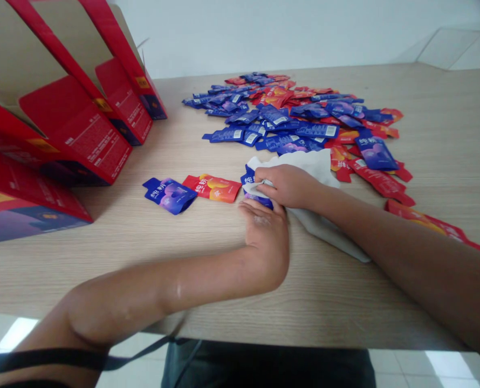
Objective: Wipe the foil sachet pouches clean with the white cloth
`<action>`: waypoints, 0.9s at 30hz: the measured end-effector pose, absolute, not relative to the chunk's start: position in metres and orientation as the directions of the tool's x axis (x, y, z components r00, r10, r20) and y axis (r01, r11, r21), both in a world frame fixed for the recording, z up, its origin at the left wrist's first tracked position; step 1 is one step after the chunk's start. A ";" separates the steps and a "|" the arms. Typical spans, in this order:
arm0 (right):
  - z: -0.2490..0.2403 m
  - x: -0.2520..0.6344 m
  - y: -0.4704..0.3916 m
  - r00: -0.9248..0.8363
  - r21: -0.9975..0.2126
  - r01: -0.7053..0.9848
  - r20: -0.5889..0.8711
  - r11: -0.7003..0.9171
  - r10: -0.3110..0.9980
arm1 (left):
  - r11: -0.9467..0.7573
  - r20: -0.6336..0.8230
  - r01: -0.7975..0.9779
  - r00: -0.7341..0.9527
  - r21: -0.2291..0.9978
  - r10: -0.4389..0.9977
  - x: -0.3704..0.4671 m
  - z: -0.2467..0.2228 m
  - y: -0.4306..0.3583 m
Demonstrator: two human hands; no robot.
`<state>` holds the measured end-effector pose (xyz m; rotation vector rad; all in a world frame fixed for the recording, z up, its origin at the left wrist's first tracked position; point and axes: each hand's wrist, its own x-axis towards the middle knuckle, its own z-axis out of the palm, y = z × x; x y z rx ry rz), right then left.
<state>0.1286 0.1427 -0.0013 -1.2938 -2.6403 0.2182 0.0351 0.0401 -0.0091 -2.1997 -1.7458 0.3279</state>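
A white cloth (pixel 315 164) is bunched in my right hand (pixel 282 185), its fingers closed and pressing a fold of it onto a blue sachet (pixel 248 177). My left hand (pixel 264 221) bends in from below, with its fingers at the near edge of that same sachet, holding it against the table. The cloth and my fingers cover most of the sachet. Just left of my hands lie a red sachet (pixel 218 188) with orange fruit printed on it and another blue sachet (pixel 170 195), flat and slightly overlapping.
A large pile of blue and red sachets (pixel 276 116) spreads beyond my hands. More red sachets (pixel 438 223) lie under or beside my right forearm. Several open red boxes (pixel 110 91) stand along the left side of the wooden table (pixel 163 291). A white wall is behind.
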 end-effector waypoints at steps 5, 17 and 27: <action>0.000 0.129 0.144 -0.564 -0.176 0.801 0.097 0.572 0.820 | -0.176 0.023 0.907 0.199 -0.382 0.980 0.035 -0.008 0.040; -0.004 0.141 0.155 -0.452 -0.033 0.889 0.099 0.457 0.886 | -0.181 0.021 0.940 0.195 -0.290 0.981 0.036 -0.010 0.039; 0.000 0.130 0.141 -0.634 -0.215 0.724 0.167 0.656 0.755 | -0.174 0.040 0.955 0.189 -0.239 0.981 0.036 -0.010 0.039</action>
